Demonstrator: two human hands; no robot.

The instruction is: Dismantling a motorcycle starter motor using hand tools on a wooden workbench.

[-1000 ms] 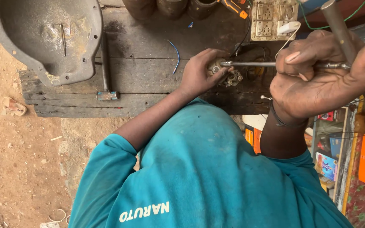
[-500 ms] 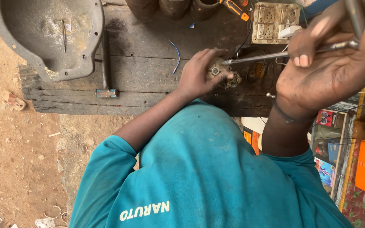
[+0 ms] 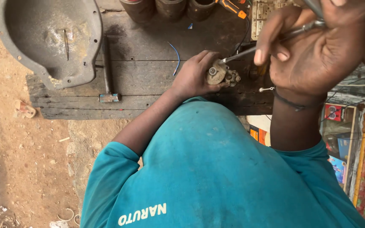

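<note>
Tilting steeper than a moment ago, the thin metal rod point(image 3: 250, 50) is now slanting from the small metal part point(image 3: 221, 74) up toward one o'clock. Left hand point(image 3: 195, 76) is gripping that part with curled fingers on the dark wooden bench point(image 3: 148, 84); right hand point(image 3: 322, 46) is closing around the rod. At nine o'clock a hammer point(image 3: 107, 80) is lying beside a grey metal casing point(image 3: 47, 38).

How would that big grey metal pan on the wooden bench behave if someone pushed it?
The grey dished metal pan looks thick and cast, so probably heavy and stiff. It overhangs the wooden bench, so it might tip.
</note>
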